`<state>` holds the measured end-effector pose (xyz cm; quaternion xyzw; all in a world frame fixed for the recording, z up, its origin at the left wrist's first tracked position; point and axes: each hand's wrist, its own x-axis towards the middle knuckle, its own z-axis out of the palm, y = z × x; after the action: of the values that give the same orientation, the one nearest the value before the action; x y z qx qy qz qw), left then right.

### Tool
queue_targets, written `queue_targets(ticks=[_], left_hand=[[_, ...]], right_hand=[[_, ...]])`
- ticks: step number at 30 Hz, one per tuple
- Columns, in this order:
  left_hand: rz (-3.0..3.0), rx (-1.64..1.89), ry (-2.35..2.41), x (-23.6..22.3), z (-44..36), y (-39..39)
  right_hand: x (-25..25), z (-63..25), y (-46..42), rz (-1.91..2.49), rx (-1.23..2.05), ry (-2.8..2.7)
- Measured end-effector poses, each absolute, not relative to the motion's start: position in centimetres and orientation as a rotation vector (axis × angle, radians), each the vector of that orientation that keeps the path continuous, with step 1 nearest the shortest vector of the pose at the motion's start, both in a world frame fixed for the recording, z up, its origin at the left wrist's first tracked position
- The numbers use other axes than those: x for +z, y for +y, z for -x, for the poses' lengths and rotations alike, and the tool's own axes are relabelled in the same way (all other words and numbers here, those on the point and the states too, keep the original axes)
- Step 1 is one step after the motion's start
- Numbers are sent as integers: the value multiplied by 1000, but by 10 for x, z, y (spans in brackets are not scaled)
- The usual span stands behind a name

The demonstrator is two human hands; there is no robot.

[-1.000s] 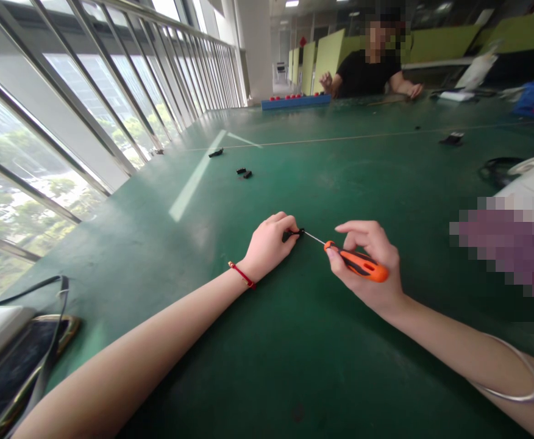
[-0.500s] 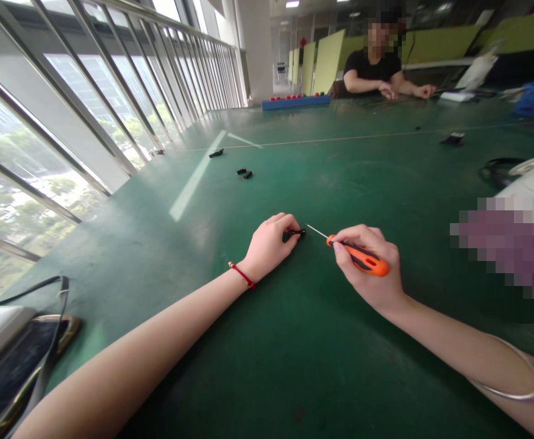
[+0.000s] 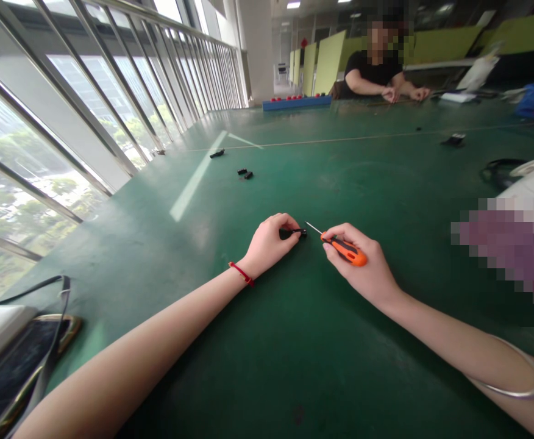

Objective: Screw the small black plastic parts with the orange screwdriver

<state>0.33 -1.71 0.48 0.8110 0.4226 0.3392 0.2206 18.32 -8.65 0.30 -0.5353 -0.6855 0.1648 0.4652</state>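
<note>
Left hand [image 3: 271,239]: bare, red cord bracelet [image 3: 241,273] at the wrist. Thumb and fingers pinched on a small, narrow black part [image 3: 303,232], its end jutting past the fingertips, presumably so that this end stays exposed. Held low over the table, apparently for steadiness; contact with the surface cannot be told.

Right hand [image 3: 363,262]: closed round a screwdriver [image 3: 345,250] with an orange-and-black handle and thin metal shaft. Thumb and fingers set well forward on the handle, probably for fine control. Shaft angled toward the left hand; tip just beside the black part, seemingly not touching it.

Table [image 3: 249,353]: broad, smooth, green. Beyond the left hand, two small black blocks [image 3: 247,175] side by side and, farther off, one slender black piece [image 3: 217,153], all well apart from the working spot, perhaps to leave elbow room.

Far edge: long blue bar with red knobs [image 3: 297,105].
</note>
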Motion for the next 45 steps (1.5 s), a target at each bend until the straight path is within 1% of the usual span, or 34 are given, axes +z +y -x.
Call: queue_targets(ticks=[6, 11, 21, 34, 39, 45], left_hand=[[-2370, 1036, 1059, 10, -4, -22], [-2505, 994, 892, 14, -7, -31], [-2530, 973, 805, 12, -7, -32], [-2728, 837, 972, 13, -7, -33], [-2654, 874, 1166, 12, -7, -33], [-2524, 769, 1252, 8, -5, -30]], right_hand=[[3, -185, -84, 1240, 371, -1705], [0, -186, -83, 1220, 374, -1756], [-2, -186, -83, 1267, 429, -1835], [-5, -189, -78, 1299, 457, -1838], [-4, -190, -76, 1302, 493, -1739], [-2, -191, -76, 1349, 537, -1719]])
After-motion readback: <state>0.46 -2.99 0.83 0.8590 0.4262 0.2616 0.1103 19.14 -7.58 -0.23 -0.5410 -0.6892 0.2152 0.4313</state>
